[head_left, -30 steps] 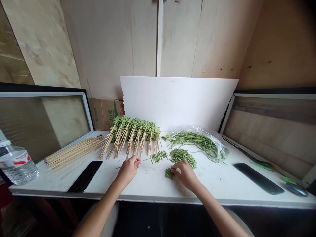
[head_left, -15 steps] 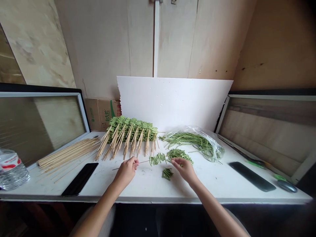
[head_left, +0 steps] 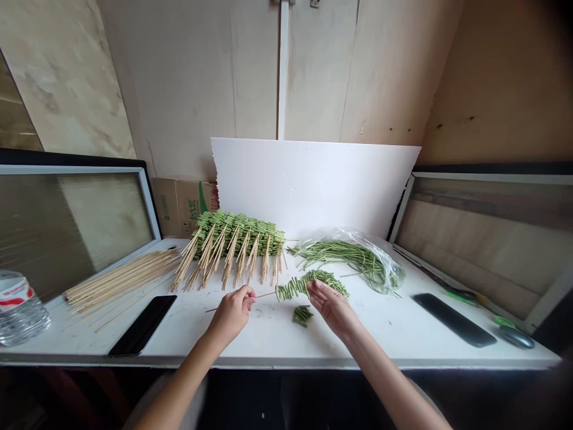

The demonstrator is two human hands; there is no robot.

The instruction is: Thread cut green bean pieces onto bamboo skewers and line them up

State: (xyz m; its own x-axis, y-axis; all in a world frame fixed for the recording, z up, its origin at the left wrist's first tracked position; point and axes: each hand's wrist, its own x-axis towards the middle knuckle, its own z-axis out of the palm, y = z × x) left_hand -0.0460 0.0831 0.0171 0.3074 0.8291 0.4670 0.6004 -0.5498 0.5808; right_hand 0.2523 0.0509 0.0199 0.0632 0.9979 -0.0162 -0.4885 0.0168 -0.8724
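Note:
My left hand (head_left: 233, 313) pinches a thin bamboo skewer (head_left: 264, 294) that carries a row of short green bean pieces (head_left: 290, 289). At the skewer's far end my right hand (head_left: 331, 306) has its fingers closed on a bean piece. A small clump of cut bean pieces (head_left: 302, 315) lies on the white table (head_left: 268, 334) between my hands. A bigger heap of cut pieces (head_left: 329, 279) sits just behind my right hand.
Finished bean skewers (head_left: 237, 242) are stacked at the back. Bare skewers (head_left: 120, 278) lie left, with a black phone (head_left: 143, 324) and a water bottle (head_left: 20, 307). A plastic bag of long beans (head_left: 358, 257), a second black phone (head_left: 454, 318) and green-handled scissors (head_left: 465, 295) lie right.
My right hand left the small clump on the table and rose to the skewer's tip with a piece. The skewer lifted slightly. The camera view shifted a little.

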